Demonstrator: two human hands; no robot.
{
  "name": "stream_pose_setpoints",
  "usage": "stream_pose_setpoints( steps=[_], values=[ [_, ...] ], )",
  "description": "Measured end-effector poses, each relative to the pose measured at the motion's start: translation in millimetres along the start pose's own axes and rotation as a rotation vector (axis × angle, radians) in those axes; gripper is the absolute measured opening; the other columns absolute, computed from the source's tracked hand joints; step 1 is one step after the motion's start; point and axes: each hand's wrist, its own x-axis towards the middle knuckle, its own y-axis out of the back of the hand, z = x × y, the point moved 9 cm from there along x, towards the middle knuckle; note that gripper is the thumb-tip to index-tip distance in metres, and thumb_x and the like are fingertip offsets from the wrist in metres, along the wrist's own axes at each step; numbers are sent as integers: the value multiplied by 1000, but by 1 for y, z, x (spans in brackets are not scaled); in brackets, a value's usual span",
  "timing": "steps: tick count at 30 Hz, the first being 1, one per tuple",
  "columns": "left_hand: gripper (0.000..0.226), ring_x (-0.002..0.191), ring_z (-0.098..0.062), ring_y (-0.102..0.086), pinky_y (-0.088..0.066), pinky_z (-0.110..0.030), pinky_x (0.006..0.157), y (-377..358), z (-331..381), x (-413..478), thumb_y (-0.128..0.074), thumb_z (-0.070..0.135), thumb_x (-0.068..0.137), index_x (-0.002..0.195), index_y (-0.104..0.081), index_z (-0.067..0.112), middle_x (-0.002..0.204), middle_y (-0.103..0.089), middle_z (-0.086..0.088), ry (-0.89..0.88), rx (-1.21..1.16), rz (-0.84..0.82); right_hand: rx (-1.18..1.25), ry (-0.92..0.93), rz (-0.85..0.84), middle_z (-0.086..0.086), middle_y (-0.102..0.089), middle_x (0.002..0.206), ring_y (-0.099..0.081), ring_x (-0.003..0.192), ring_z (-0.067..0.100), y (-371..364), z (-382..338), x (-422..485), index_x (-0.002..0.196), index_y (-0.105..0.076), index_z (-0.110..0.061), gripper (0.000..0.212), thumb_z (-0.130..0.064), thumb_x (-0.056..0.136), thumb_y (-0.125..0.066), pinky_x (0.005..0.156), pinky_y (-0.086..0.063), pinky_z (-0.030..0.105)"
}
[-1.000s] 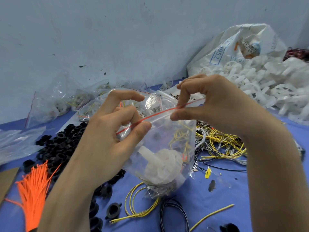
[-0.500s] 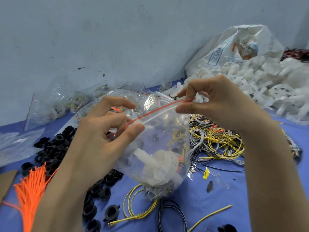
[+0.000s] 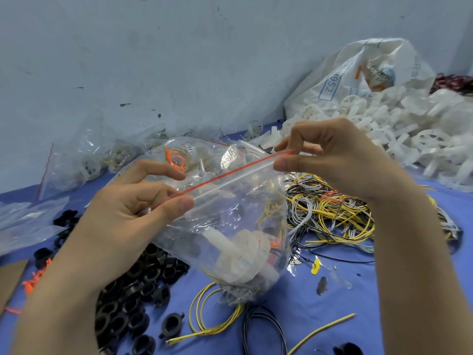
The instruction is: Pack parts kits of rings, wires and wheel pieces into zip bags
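Zip bag [image 3: 230, 213] was held above the counter [image 3: 384, 290], in front of you, stretched between both hands. Your left hand [image 3: 122, 216] pinched the left end of the red zip strip [image 3: 230, 175] between thumb and forefinger. Your right hand [image 3: 340, 160] pinched the right end the same way, with its other fingers curled.

The step in hand appeared to be sealing. To do it well, you needed to hold the strip taut and level, then run one pinch along its full length toward the other hand. The yellow wires [image 3: 271, 213] inside rose toward the mouth and could have fouled the track. Whether the track was closed could not be told.

Count:
- One bag in hand, holding a clump of white wheel pieces [image 3: 243, 254] that could not be counted.
- Several filled bags [image 3: 179, 155] behind it, their number unclear.
- One heap each of black rings [image 3: 133, 303], tangled wires [image 3: 332, 208] and loose wheel pieces [image 3: 409, 129], all too many to count.
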Motion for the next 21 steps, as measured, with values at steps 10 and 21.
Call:
stream_pose_setpoints(
  steps=[10,21],
  values=[
    [44,97,-5,-58,-42,-25,69,-7,20,3,-59,46,80,53,-57,10,99,-62,13,-42,-8,-18,-59,14,-92,-11,-72,84,-65,92,3,-12,-10,0,80,-73,-25,21,-41,66,-72,97,-47,29],
    [17,90,1,-59,-41,-6,75,-17,25,6,-59,35,80,71,-66,22,97,-61,17,13,153,-26,-193,71,-82,-16,-66,76,-59,77,-4,-25,-22,3,76,-71,-22,6,-27,78,-74,74,-40,13]
  ],
)
